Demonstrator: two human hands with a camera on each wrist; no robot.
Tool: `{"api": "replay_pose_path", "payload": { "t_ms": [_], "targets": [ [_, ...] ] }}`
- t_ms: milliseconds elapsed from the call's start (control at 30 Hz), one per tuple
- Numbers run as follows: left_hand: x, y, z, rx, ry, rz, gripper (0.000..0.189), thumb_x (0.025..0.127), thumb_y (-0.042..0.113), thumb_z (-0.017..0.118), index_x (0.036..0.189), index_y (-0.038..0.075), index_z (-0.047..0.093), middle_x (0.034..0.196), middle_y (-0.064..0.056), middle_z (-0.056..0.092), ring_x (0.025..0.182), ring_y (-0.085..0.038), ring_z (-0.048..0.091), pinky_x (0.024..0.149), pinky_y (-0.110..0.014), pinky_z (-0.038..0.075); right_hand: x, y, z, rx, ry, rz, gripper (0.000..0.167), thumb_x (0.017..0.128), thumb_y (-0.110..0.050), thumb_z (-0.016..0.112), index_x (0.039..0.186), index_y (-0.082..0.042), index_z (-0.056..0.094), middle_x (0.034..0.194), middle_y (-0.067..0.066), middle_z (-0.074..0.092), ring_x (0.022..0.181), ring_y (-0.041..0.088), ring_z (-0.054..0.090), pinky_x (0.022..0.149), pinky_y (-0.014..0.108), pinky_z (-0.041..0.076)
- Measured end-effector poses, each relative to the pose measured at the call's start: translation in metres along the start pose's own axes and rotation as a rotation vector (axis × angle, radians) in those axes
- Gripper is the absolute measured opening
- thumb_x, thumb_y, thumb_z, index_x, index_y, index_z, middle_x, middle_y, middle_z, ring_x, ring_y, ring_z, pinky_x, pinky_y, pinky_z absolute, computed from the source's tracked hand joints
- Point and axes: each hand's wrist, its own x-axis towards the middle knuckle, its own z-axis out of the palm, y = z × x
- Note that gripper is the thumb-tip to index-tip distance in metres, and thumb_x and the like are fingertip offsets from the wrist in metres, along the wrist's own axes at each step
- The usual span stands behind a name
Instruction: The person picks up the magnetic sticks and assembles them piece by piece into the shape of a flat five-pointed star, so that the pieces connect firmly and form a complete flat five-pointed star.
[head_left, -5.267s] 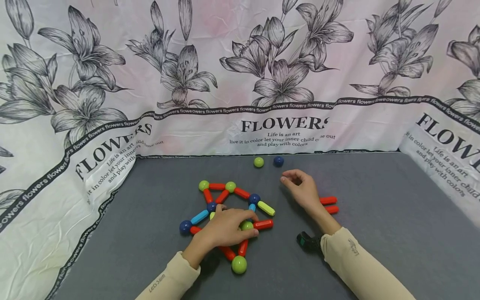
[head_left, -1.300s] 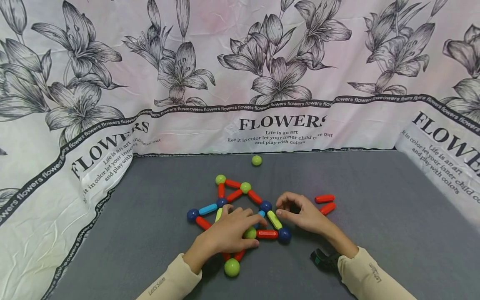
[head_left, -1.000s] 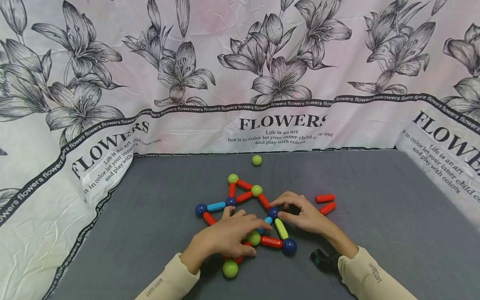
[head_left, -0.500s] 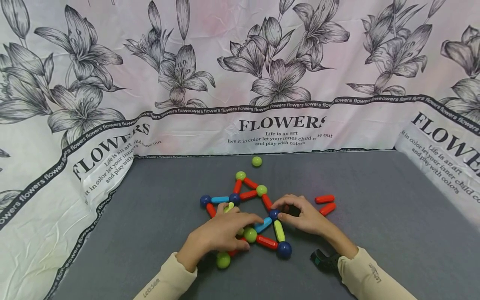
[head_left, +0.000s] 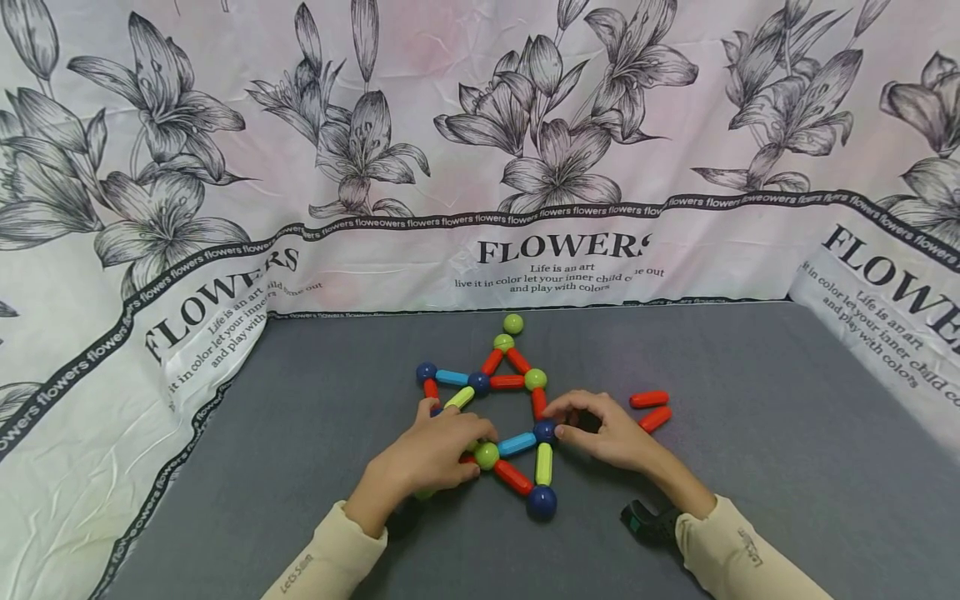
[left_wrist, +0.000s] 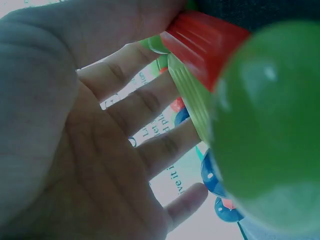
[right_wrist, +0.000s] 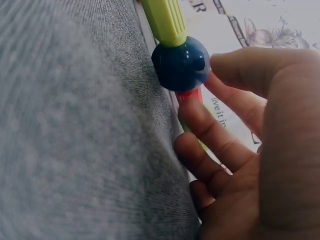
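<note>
A frame of magnetic building sticks (head_left: 507, 382) and balls lies on the grey table in the head view. My right hand (head_left: 609, 429) pinches a blue ball (head_left: 544, 432) on its right side; the right wrist view shows the thumb against this blue ball (right_wrist: 175, 67), which joins a yellow-green stick (right_wrist: 167, 22). My left hand (head_left: 427, 450) grips the near left part, thumb and fingers on either side of it beside a green ball (head_left: 487, 456), and hides several pieces. In the left wrist view its fingers reach behind a yellow-green stick (left_wrist: 189, 95) and red stick (left_wrist: 202, 45).
Two loose red sticks (head_left: 649, 399) lie right of my right hand. A loose green ball (head_left: 513, 324) sits at the back edge, close behind the frame's far green ball (head_left: 503, 342). A flower-print cloth (head_left: 420, 267) stands behind the table. A black wrist device (head_left: 647, 521) is by my right wrist.
The blue ball from the back edge now sits at the frame's near right corner. My right hand has taken hold of another blue ball, and the frame has turned clockwise with my left hand.
</note>
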Motion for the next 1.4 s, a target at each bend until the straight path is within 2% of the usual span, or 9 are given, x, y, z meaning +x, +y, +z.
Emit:
{"api": "replay_pose_path", "payload": {
  "t_ms": [200,400,467,633,833,900,1033,1167,1400],
  "targets": [
    [-0.004,0.0,-0.003,0.004,-0.012,-0.058,0.033,0.084,0.01,0.076,0.113,0.023,0.067,0.098,0.008,0.063,0.097,-0.016,0.053,0.105,-0.066,0.028,0.001,-0.006,-0.014,-0.038,0.06,0.066,0.021,0.095,-0.004,0.068,0.116,-0.005,0.07,0.104,0.011,0.071,0.088,0.01,0.063,0.077,0.025,0.053],
    [-0.006,0.002,-0.007,0.017,-0.063,-0.111,0.038,0.078,0.003,0.073,0.109,0.024,0.065,0.096,0.008,0.059,0.097,-0.017,0.052,0.108,-0.068,0.025,-0.005,-0.003,-0.053,-0.266,0.175,0.123,0.015,0.093,-0.008,0.072,0.108,-0.008,0.073,0.097,0.004,0.071,0.079,0.009,0.059,0.067,0.027,0.05],
    [-0.007,0.003,-0.008,0.025,-0.089,-0.128,0.041,0.076,0.001,0.073,0.108,0.025,0.064,0.095,0.009,0.058,0.096,-0.017,0.051,0.109,-0.069,0.024,-0.011,-0.001,-0.07,-0.352,0.152,0.181,0.016,0.092,-0.012,0.074,0.108,-0.011,0.074,0.1,0.002,0.069,0.082,0.014,0.058,0.07,0.031,0.05],
    [-0.008,0.002,-0.011,0.027,-0.123,-0.137,0.043,0.074,0.0,0.072,0.109,0.025,0.066,0.094,0.01,0.061,0.093,-0.014,0.054,0.109,-0.068,0.024,-0.029,0.006,-0.101,-0.475,0.001,0.346,0.025,0.089,-0.02,0.075,0.112,-0.013,0.072,0.111,0.005,0.065,0.093,0.018,0.055,0.081,0.038,0.048],
    [-0.001,0.007,-0.004,-0.064,0.024,-0.037,0.034,0.088,0.012,0.067,0.122,0.019,0.067,0.106,0.006,0.071,0.097,-0.012,0.063,0.108,-0.06,0.029,-0.036,0.011,-0.111,-0.39,-0.068,0.459,0.02,0.088,-0.011,0.069,0.107,-0.013,0.07,0.098,0.002,0.064,0.077,0.011,0.054,0.069,0.027,0.045],
    [0.004,0.011,0.003,-0.081,0.057,-0.023,0.034,0.094,0.022,0.067,0.128,0.02,0.065,0.107,0.007,0.07,0.098,-0.011,0.061,0.105,-0.055,0.034,-0.035,0.013,-0.111,-0.364,-0.066,0.461,0.017,0.089,-0.01,0.069,0.106,-0.012,0.069,0.093,0.001,0.064,0.072,0.009,0.055,0.066,0.026,0.045],
    [0.011,0.02,0.02,-0.051,0.063,-0.05,0.042,0.097,0.035,0.068,0.136,0.023,0.06,0.118,0.009,0.068,0.103,-0.013,0.057,0.095,-0.045,0.041,-0.033,0.016,-0.106,-0.36,-0.042,0.412,0.012,0.093,-0.014,0.073,0.104,-0.015,0.07,0.083,-0.003,0.064,0.067,0.005,0.056,0.066,0.025,0.046],
    [0.015,0.023,0.031,-0.031,0.071,-0.087,0.043,0.097,0.03,0.069,0.138,0.023,0.058,0.13,0.008,0.067,0.107,-0.017,0.058,0.089,-0.039,0.044,-0.028,0.018,-0.096,-0.357,-0.027,0.328,0.011,0.093,-0.017,0.075,0.103,-0.017,0.071,0.08,-0.005,0.062,0.063,0.004,0.052,0.063,0.025,0.045],
    [0.016,0.022,0.031,-0.054,0.065,-0.091,0.034,0.097,0.024,0.069,0.13,0.022,0.062,0.118,0.009,0.068,0.096,-0.012,0.057,0.085,-0.034,0.042,-0.021,0.01,-0.08,-0.401,-0.074,0.243,0.023,0.092,-0.013,0.076,0.114,-0.01,0.073,0.095,-0.001,0.065,0.072,0.002,0.049,0.065,0.024,0.043]
  ]
}}
